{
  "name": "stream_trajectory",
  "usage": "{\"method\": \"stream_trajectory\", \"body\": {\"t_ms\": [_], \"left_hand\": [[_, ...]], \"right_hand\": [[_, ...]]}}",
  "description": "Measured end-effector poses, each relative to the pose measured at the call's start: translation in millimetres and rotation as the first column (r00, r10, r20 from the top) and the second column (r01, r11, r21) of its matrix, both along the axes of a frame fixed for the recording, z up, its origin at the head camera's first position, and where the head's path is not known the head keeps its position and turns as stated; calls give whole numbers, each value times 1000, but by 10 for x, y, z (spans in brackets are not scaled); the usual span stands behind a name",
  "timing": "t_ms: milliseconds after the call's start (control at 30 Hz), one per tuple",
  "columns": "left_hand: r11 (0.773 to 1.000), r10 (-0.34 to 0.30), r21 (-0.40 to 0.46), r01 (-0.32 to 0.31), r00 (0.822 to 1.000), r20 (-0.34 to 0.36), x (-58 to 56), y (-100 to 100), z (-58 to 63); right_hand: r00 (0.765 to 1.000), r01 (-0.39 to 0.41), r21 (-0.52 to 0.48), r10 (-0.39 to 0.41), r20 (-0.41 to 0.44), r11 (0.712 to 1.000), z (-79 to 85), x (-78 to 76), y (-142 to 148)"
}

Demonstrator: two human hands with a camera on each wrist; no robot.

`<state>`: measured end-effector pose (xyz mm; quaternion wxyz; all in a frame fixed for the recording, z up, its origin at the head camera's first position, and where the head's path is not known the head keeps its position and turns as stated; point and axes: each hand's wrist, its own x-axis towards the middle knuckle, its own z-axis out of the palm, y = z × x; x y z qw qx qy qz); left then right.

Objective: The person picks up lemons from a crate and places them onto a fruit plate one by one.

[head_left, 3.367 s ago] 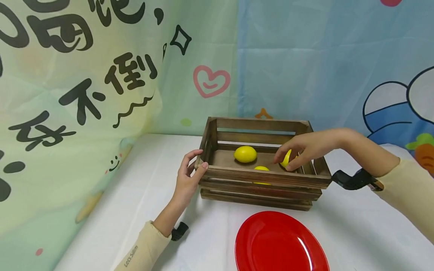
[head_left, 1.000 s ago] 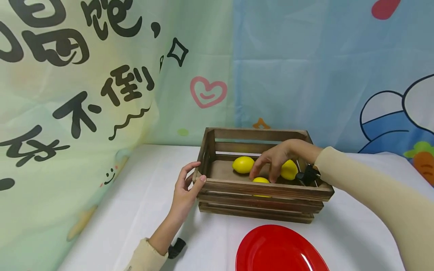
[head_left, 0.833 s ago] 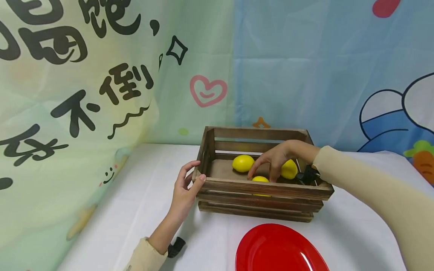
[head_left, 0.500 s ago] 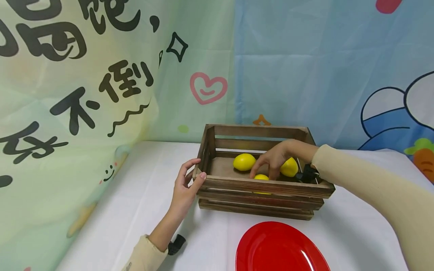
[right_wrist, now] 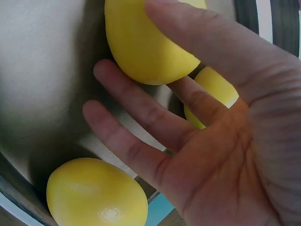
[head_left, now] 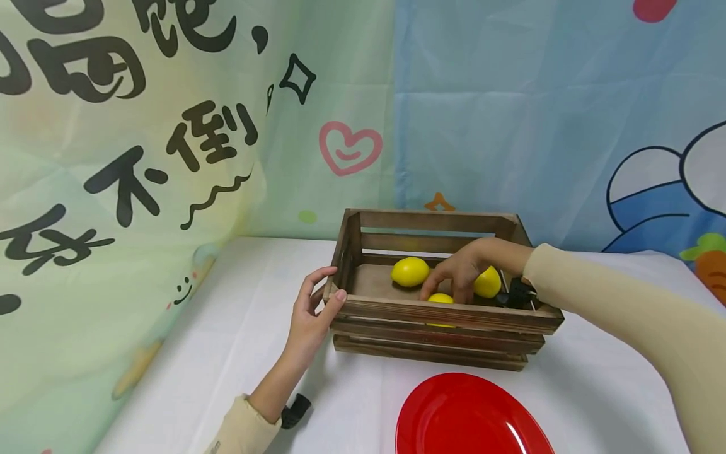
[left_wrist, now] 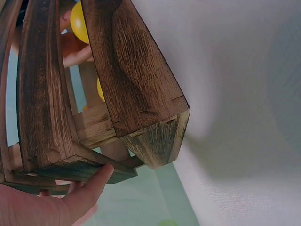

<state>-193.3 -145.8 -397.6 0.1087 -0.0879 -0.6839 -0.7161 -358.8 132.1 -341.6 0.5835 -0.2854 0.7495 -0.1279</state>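
Note:
Three yellow lemons lie in a brown slatted wooden crate [head_left: 442, 309]: a left one [head_left: 410, 272], a right one [head_left: 487, 282], and a front one [head_left: 440, 298] partly hidden behind the front slat. My right hand [head_left: 467, 268] reaches down into the crate over the front lemon. In the right wrist view, the thumb lies on that lemon [right_wrist: 146, 47] and fingers curve behind it, while two other fingers [right_wrist: 127, 141] stretch out apart from it. My left hand [head_left: 311, 315] grips the crate's front left corner, thumb on the rim; the left wrist view shows its thumb [left_wrist: 96, 186] against a slat end.
A red plate [head_left: 471, 416] sits on the white cloth [head_left: 351, 397] in front of the crate, cut off by the frame's lower edge. Behind the crate hangs a printed fabric backdrop [head_left: 476, 126]. The crate's front slats stand between the plate and the lemons.
Since the oldest frame, my right hand has moved left and deeper into the crate, from the right lemon to the front one. Over the last second it stays nearly still. My left hand keeps its grip.

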Motion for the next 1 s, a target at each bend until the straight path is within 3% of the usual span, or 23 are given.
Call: {"method": "stream_trajectory", "body": {"t_ms": [267, 633, 833, 1000], "left_hand": [[1000, 7, -26, -7, 1000, 5, -16, -10, -17], [999, 0, -34, 0, 1000, 7, -13, -17, -11], [1000, -6, -24, 6, 1000, 1, -11, -6, -8], [1000, -7, -19, 7, 1000, -4, -7, 1, -16]], "right_hand": [[998, -26, -12, 27, 52, 1000, 17, -12, 6], [998, -49, -4, 49, 44, 999, 21, -16, 7], [990, -122, -36, 124, 67, 992, 6, -32, -3], [978, -205, -67, 207, 25, 976, -7, -43, -9]]}}
